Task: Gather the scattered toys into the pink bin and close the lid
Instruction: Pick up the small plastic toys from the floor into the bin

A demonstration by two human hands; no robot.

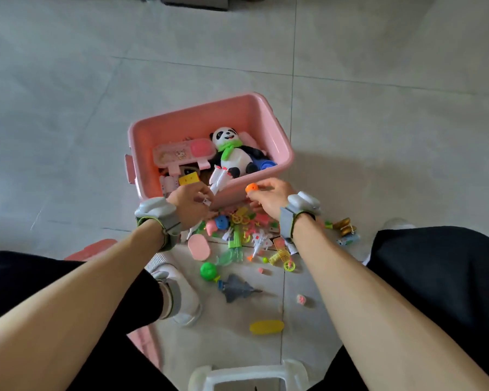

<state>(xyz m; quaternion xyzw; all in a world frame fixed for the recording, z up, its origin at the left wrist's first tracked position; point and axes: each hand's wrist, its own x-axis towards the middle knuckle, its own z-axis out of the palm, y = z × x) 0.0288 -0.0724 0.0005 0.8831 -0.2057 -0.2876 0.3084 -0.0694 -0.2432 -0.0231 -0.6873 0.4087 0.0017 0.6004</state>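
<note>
The pink bin [192, 119] stands open on the floor ahead, holding a plush panda [232, 153], a pink toy case [181, 152] and other toys. My left hand [192, 203] is at the bin's near rim and grips a white toy plane [219, 177] whose nose hangs over the bin. My right hand [268, 197] pinches a small orange toy [251, 188] just above the near rim. Between my knees lies a heap of small plastic toys [243, 230]. The pink lid [93, 249] lies on the floor by my left leg, partly hidden.
Loose on the tiles nearer me are a green ball [208, 270], a grey jet [237, 287], a yellow oval piece [266, 327] and a pink oval [198, 247]. Gold-coloured toys [343, 225] lie right of my right wrist. A white stool [249, 376] is at the bottom edge.
</note>
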